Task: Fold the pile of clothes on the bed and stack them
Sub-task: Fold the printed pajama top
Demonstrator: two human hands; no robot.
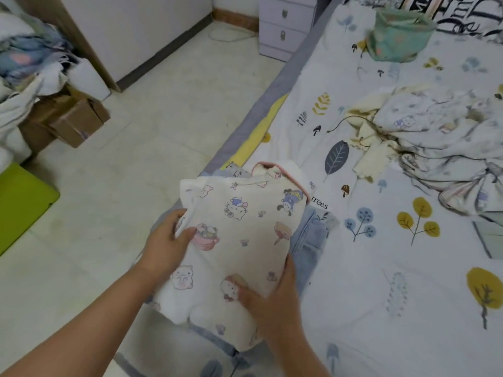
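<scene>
We find a folded cream cotton garment printed with cartoon characters at the near left edge of the bed with the white tree-and-leaf print sheet, partly overhanging that edge. It rests on a folded pale blue denim piece. The left hand grips the garment's left edge, thumb on top and fingers curled beneath. The right hand holds the near right corner, thumb pressed on the fabric; we cannot tell how its fingers lie underneath. A crumpled heap of white and pale yellow clothes lies unfolded toward the right edge of the bed, well apart from the stack. A teal fabric bundle sits near the far edge. Beside the bed we note a lilac two-drawer nightstand, brown cardboard boxes and a lime green mat on the floor.
</scene>
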